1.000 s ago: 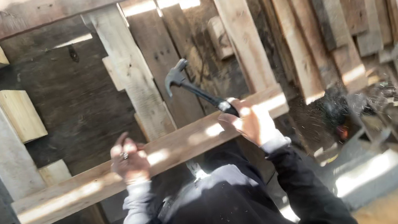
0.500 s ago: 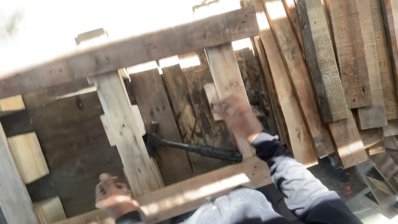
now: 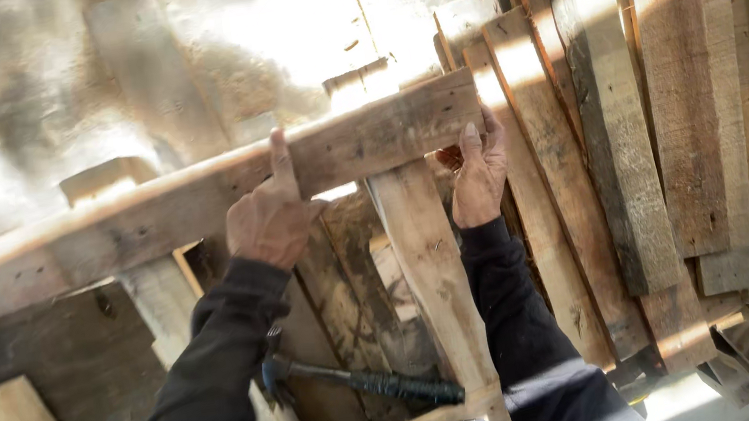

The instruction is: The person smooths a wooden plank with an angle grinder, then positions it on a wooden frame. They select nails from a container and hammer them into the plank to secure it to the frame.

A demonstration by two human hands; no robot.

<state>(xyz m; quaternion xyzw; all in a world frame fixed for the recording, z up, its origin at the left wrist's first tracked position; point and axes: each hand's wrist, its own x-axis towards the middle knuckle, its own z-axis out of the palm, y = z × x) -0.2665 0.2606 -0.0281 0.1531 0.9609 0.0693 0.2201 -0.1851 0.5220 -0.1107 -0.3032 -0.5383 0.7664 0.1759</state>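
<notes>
The left hand (image 3: pixel 269 219) holds the top board (image 3: pixel 202 198) of a wooden pallet (image 3: pixel 428 261), one finger pointing to 12 o'clock. The right hand (image 3: pixel 477 169) grips the board's end at 3 o'clock. A hammer (image 3: pixel 362 383) rests below at 6 o'clock. Planks (image 3: pixel 667 108) lean at 3 o'clock.

Your pallet board (image 3: pixel 202 198) is rough, weathered, matt wood. Your hammer (image 3: pixel 357 381) has a dark metal head and a textured black grip.
</notes>
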